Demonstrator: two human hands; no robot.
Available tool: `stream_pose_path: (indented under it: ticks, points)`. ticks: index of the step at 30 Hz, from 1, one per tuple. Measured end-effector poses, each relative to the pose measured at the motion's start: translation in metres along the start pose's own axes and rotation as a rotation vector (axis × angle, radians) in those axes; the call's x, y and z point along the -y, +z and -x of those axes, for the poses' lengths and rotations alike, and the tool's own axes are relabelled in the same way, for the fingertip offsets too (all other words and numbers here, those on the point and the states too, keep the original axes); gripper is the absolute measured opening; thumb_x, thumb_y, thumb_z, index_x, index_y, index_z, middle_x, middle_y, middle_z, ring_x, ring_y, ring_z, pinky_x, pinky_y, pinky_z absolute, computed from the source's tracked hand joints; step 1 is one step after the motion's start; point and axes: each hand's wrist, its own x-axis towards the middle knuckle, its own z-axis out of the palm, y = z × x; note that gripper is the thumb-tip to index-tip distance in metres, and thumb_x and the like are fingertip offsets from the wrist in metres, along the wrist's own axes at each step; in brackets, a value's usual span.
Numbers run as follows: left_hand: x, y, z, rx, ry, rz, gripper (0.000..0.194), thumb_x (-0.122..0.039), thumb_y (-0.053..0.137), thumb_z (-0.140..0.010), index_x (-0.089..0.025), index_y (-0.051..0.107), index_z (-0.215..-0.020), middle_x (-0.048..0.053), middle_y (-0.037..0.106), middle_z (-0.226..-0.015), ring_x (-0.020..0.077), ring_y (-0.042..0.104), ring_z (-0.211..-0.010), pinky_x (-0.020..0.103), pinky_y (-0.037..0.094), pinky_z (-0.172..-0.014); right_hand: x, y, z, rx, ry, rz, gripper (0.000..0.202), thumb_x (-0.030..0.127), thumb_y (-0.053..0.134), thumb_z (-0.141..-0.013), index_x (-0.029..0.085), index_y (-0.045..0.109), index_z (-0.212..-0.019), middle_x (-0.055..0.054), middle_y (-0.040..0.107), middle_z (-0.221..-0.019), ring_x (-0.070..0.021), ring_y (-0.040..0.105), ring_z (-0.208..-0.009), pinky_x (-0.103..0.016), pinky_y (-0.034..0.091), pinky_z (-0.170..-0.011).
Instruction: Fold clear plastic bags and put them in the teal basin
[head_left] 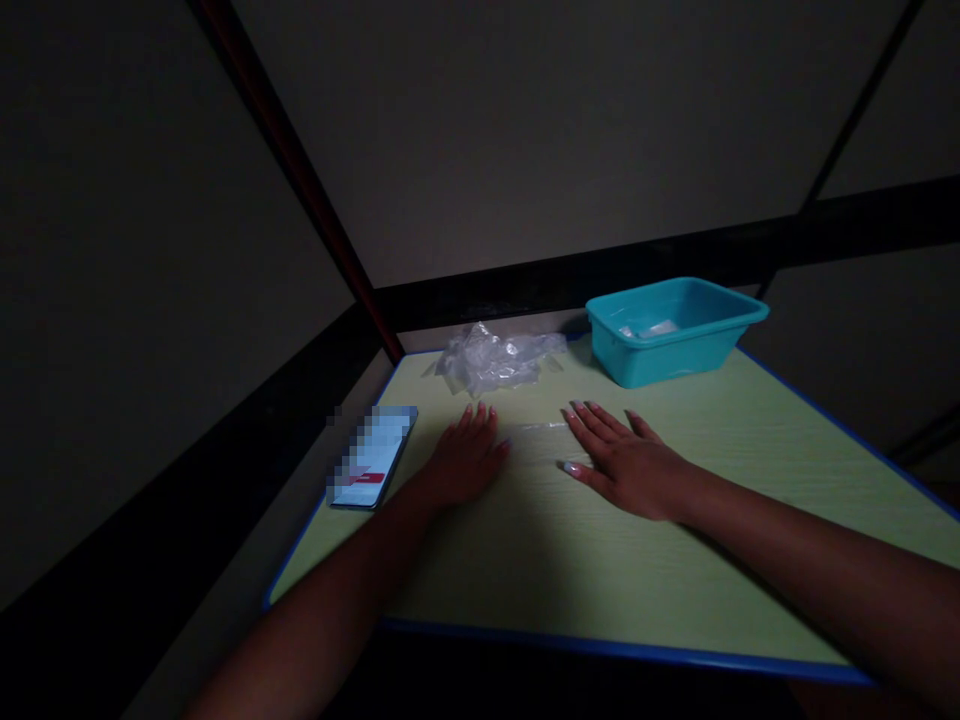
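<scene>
My left hand (466, 458) lies palm down on the table, fingers stretched forward. To its right, my right hand (634, 468) also rests flat with the fingers spread. Between them is a thin, see-through piece of plastic (541, 428), perhaps a flat bag, with a shiny upper edge. Both hands appear to touch its sides; its full outline is hard to make out in the dim light. Beyond the left hand sits a crumpled heap of clear plastic bags (491, 360).
A turquoise plastic basin (645, 362) with some whitish plastic inside stands at the back right. On the left edge lies a phone (375, 470) with a lit, partly blurred screen. The pale green table (735, 560) has a blue rim and meets a wall behind.
</scene>
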Motion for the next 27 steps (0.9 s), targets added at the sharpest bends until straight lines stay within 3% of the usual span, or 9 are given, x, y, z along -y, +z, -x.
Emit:
stream_pose_path:
  ticks: [4, 8, 12, 15, 18, 23, 27]
  points:
    - [0.001, 0.003, 0.001, -0.018, -0.088, -0.01, 0.069, -0.057, 0.019, -0.096, -0.013, 0.019, -0.15, 0.021, 0.01, -0.156, 0.0404, 0.006, -0.142, 0.057, 0.023, -0.108, 0.0, 0.0, 0.0, -0.022, -0.006, -0.028, 0.078, 0.065, 0.02, -0.091, 0.018, 0.01, -0.152, -0.008, 0.007, -0.157, -0.0307, 0.007, -0.143, -0.059, 0.012, -0.112]
    - [-0.004, 0.002, 0.001, -0.071, -0.191, -0.021, 0.073, -0.058, 0.026, -0.095, -0.01, 0.017, -0.149, 0.028, 0.005, -0.154, 0.0422, 0.002, -0.141, 0.06, 0.022, -0.106, -0.001, 0.0, 0.0, -0.039, -0.018, -0.032, 0.078, 0.065, 0.02, -0.091, 0.018, 0.012, -0.152, -0.01, 0.009, -0.157, -0.0308, 0.009, -0.143, -0.06, 0.013, -0.112]
    - [-0.019, -0.003, 0.001, -0.184, 0.018, -0.028, 0.068, -0.05, 0.031, -0.096, -0.01, 0.016, -0.149, 0.021, 0.004, -0.157, 0.0319, 0.0, -0.145, 0.053, 0.018, -0.112, 0.0, -0.001, 0.001, -0.026, -0.017, -0.022, 0.077, 0.064, 0.02, -0.091, 0.017, 0.011, -0.152, -0.01, 0.008, -0.157, -0.0296, 0.008, -0.144, -0.059, 0.013, -0.112]
    - [-0.029, -0.003, 0.003, -0.156, 0.168, -0.04, 0.063, -0.049, 0.029, -0.096, -0.014, 0.022, -0.148, 0.015, 0.014, -0.157, 0.0273, 0.008, -0.145, 0.055, 0.017, -0.113, 0.0, -0.001, 0.001, -0.031, -0.015, -0.011, 0.076, 0.062, 0.021, -0.092, 0.017, 0.011, -0.152, -0.01, 0.008, -0.157, -0.0293, 0.006, -0.144, -0.06, 0.01, -0.112]
    - [-0.033, -0.001, 0.004, -0.082, 0.171, -0.045, 0.063, -0.049, 0.03, -0.096, -0.013, 0.024, -0.147, 0.015, 0.02, -0.156, 0.0273, 0.016, -0.144, 0.057, 0.018, -0.112, 0.002, -0.001, 0.0, -0.063, -0.005, -0.006, 0.073, 0.061, 0.024, -0.093, 0.019, 0.015, -0.152, -0.01, 0.01, -0.156, -0.0313, 0.005, -0.144, -0.065, 0.004, -0.109]
    - [-0.032, 0.0, 0.004, -0.052, 0.147, -0.022, 0.063, -0.047, 0.028, -0.097, -0.012, 0.022, -0.148, 0.016, 0.017, -0.156, 0.0273, 0.015, -0.145, 0.055, 0.019, -0.112, 0.013, -0.006, 0.004, -0.253, -0.053, 0.01, 0.074, 0.062, 0.024, -0.093, 0.017, 0.014, -0.151, -0.012, 0.008, -0.156, -0.0321, 0.004, -0.144, -0.067, -0.006, -0.106]
    - [-0.03, 0.002, 0.003, -0.044, 0.155, 0.001, 0.059, -0.043, 0.023, -0.098, -0.012, 0.023, -0.148, 0.015, 0.017, -0.156, 0.0268, 0.014, -0.145, 0.057, 0.02, -0.11, 0.024, -0.006, 0.009, -0.115, -0.235, -0.065, 0.074, 0.06, 0.026, -0.094, 0.016, 0.012, -0.151, -0.012, 0.013, -0.155, -0.0294, 0.011, -0.143, -0.062, 0.0, -0.111]
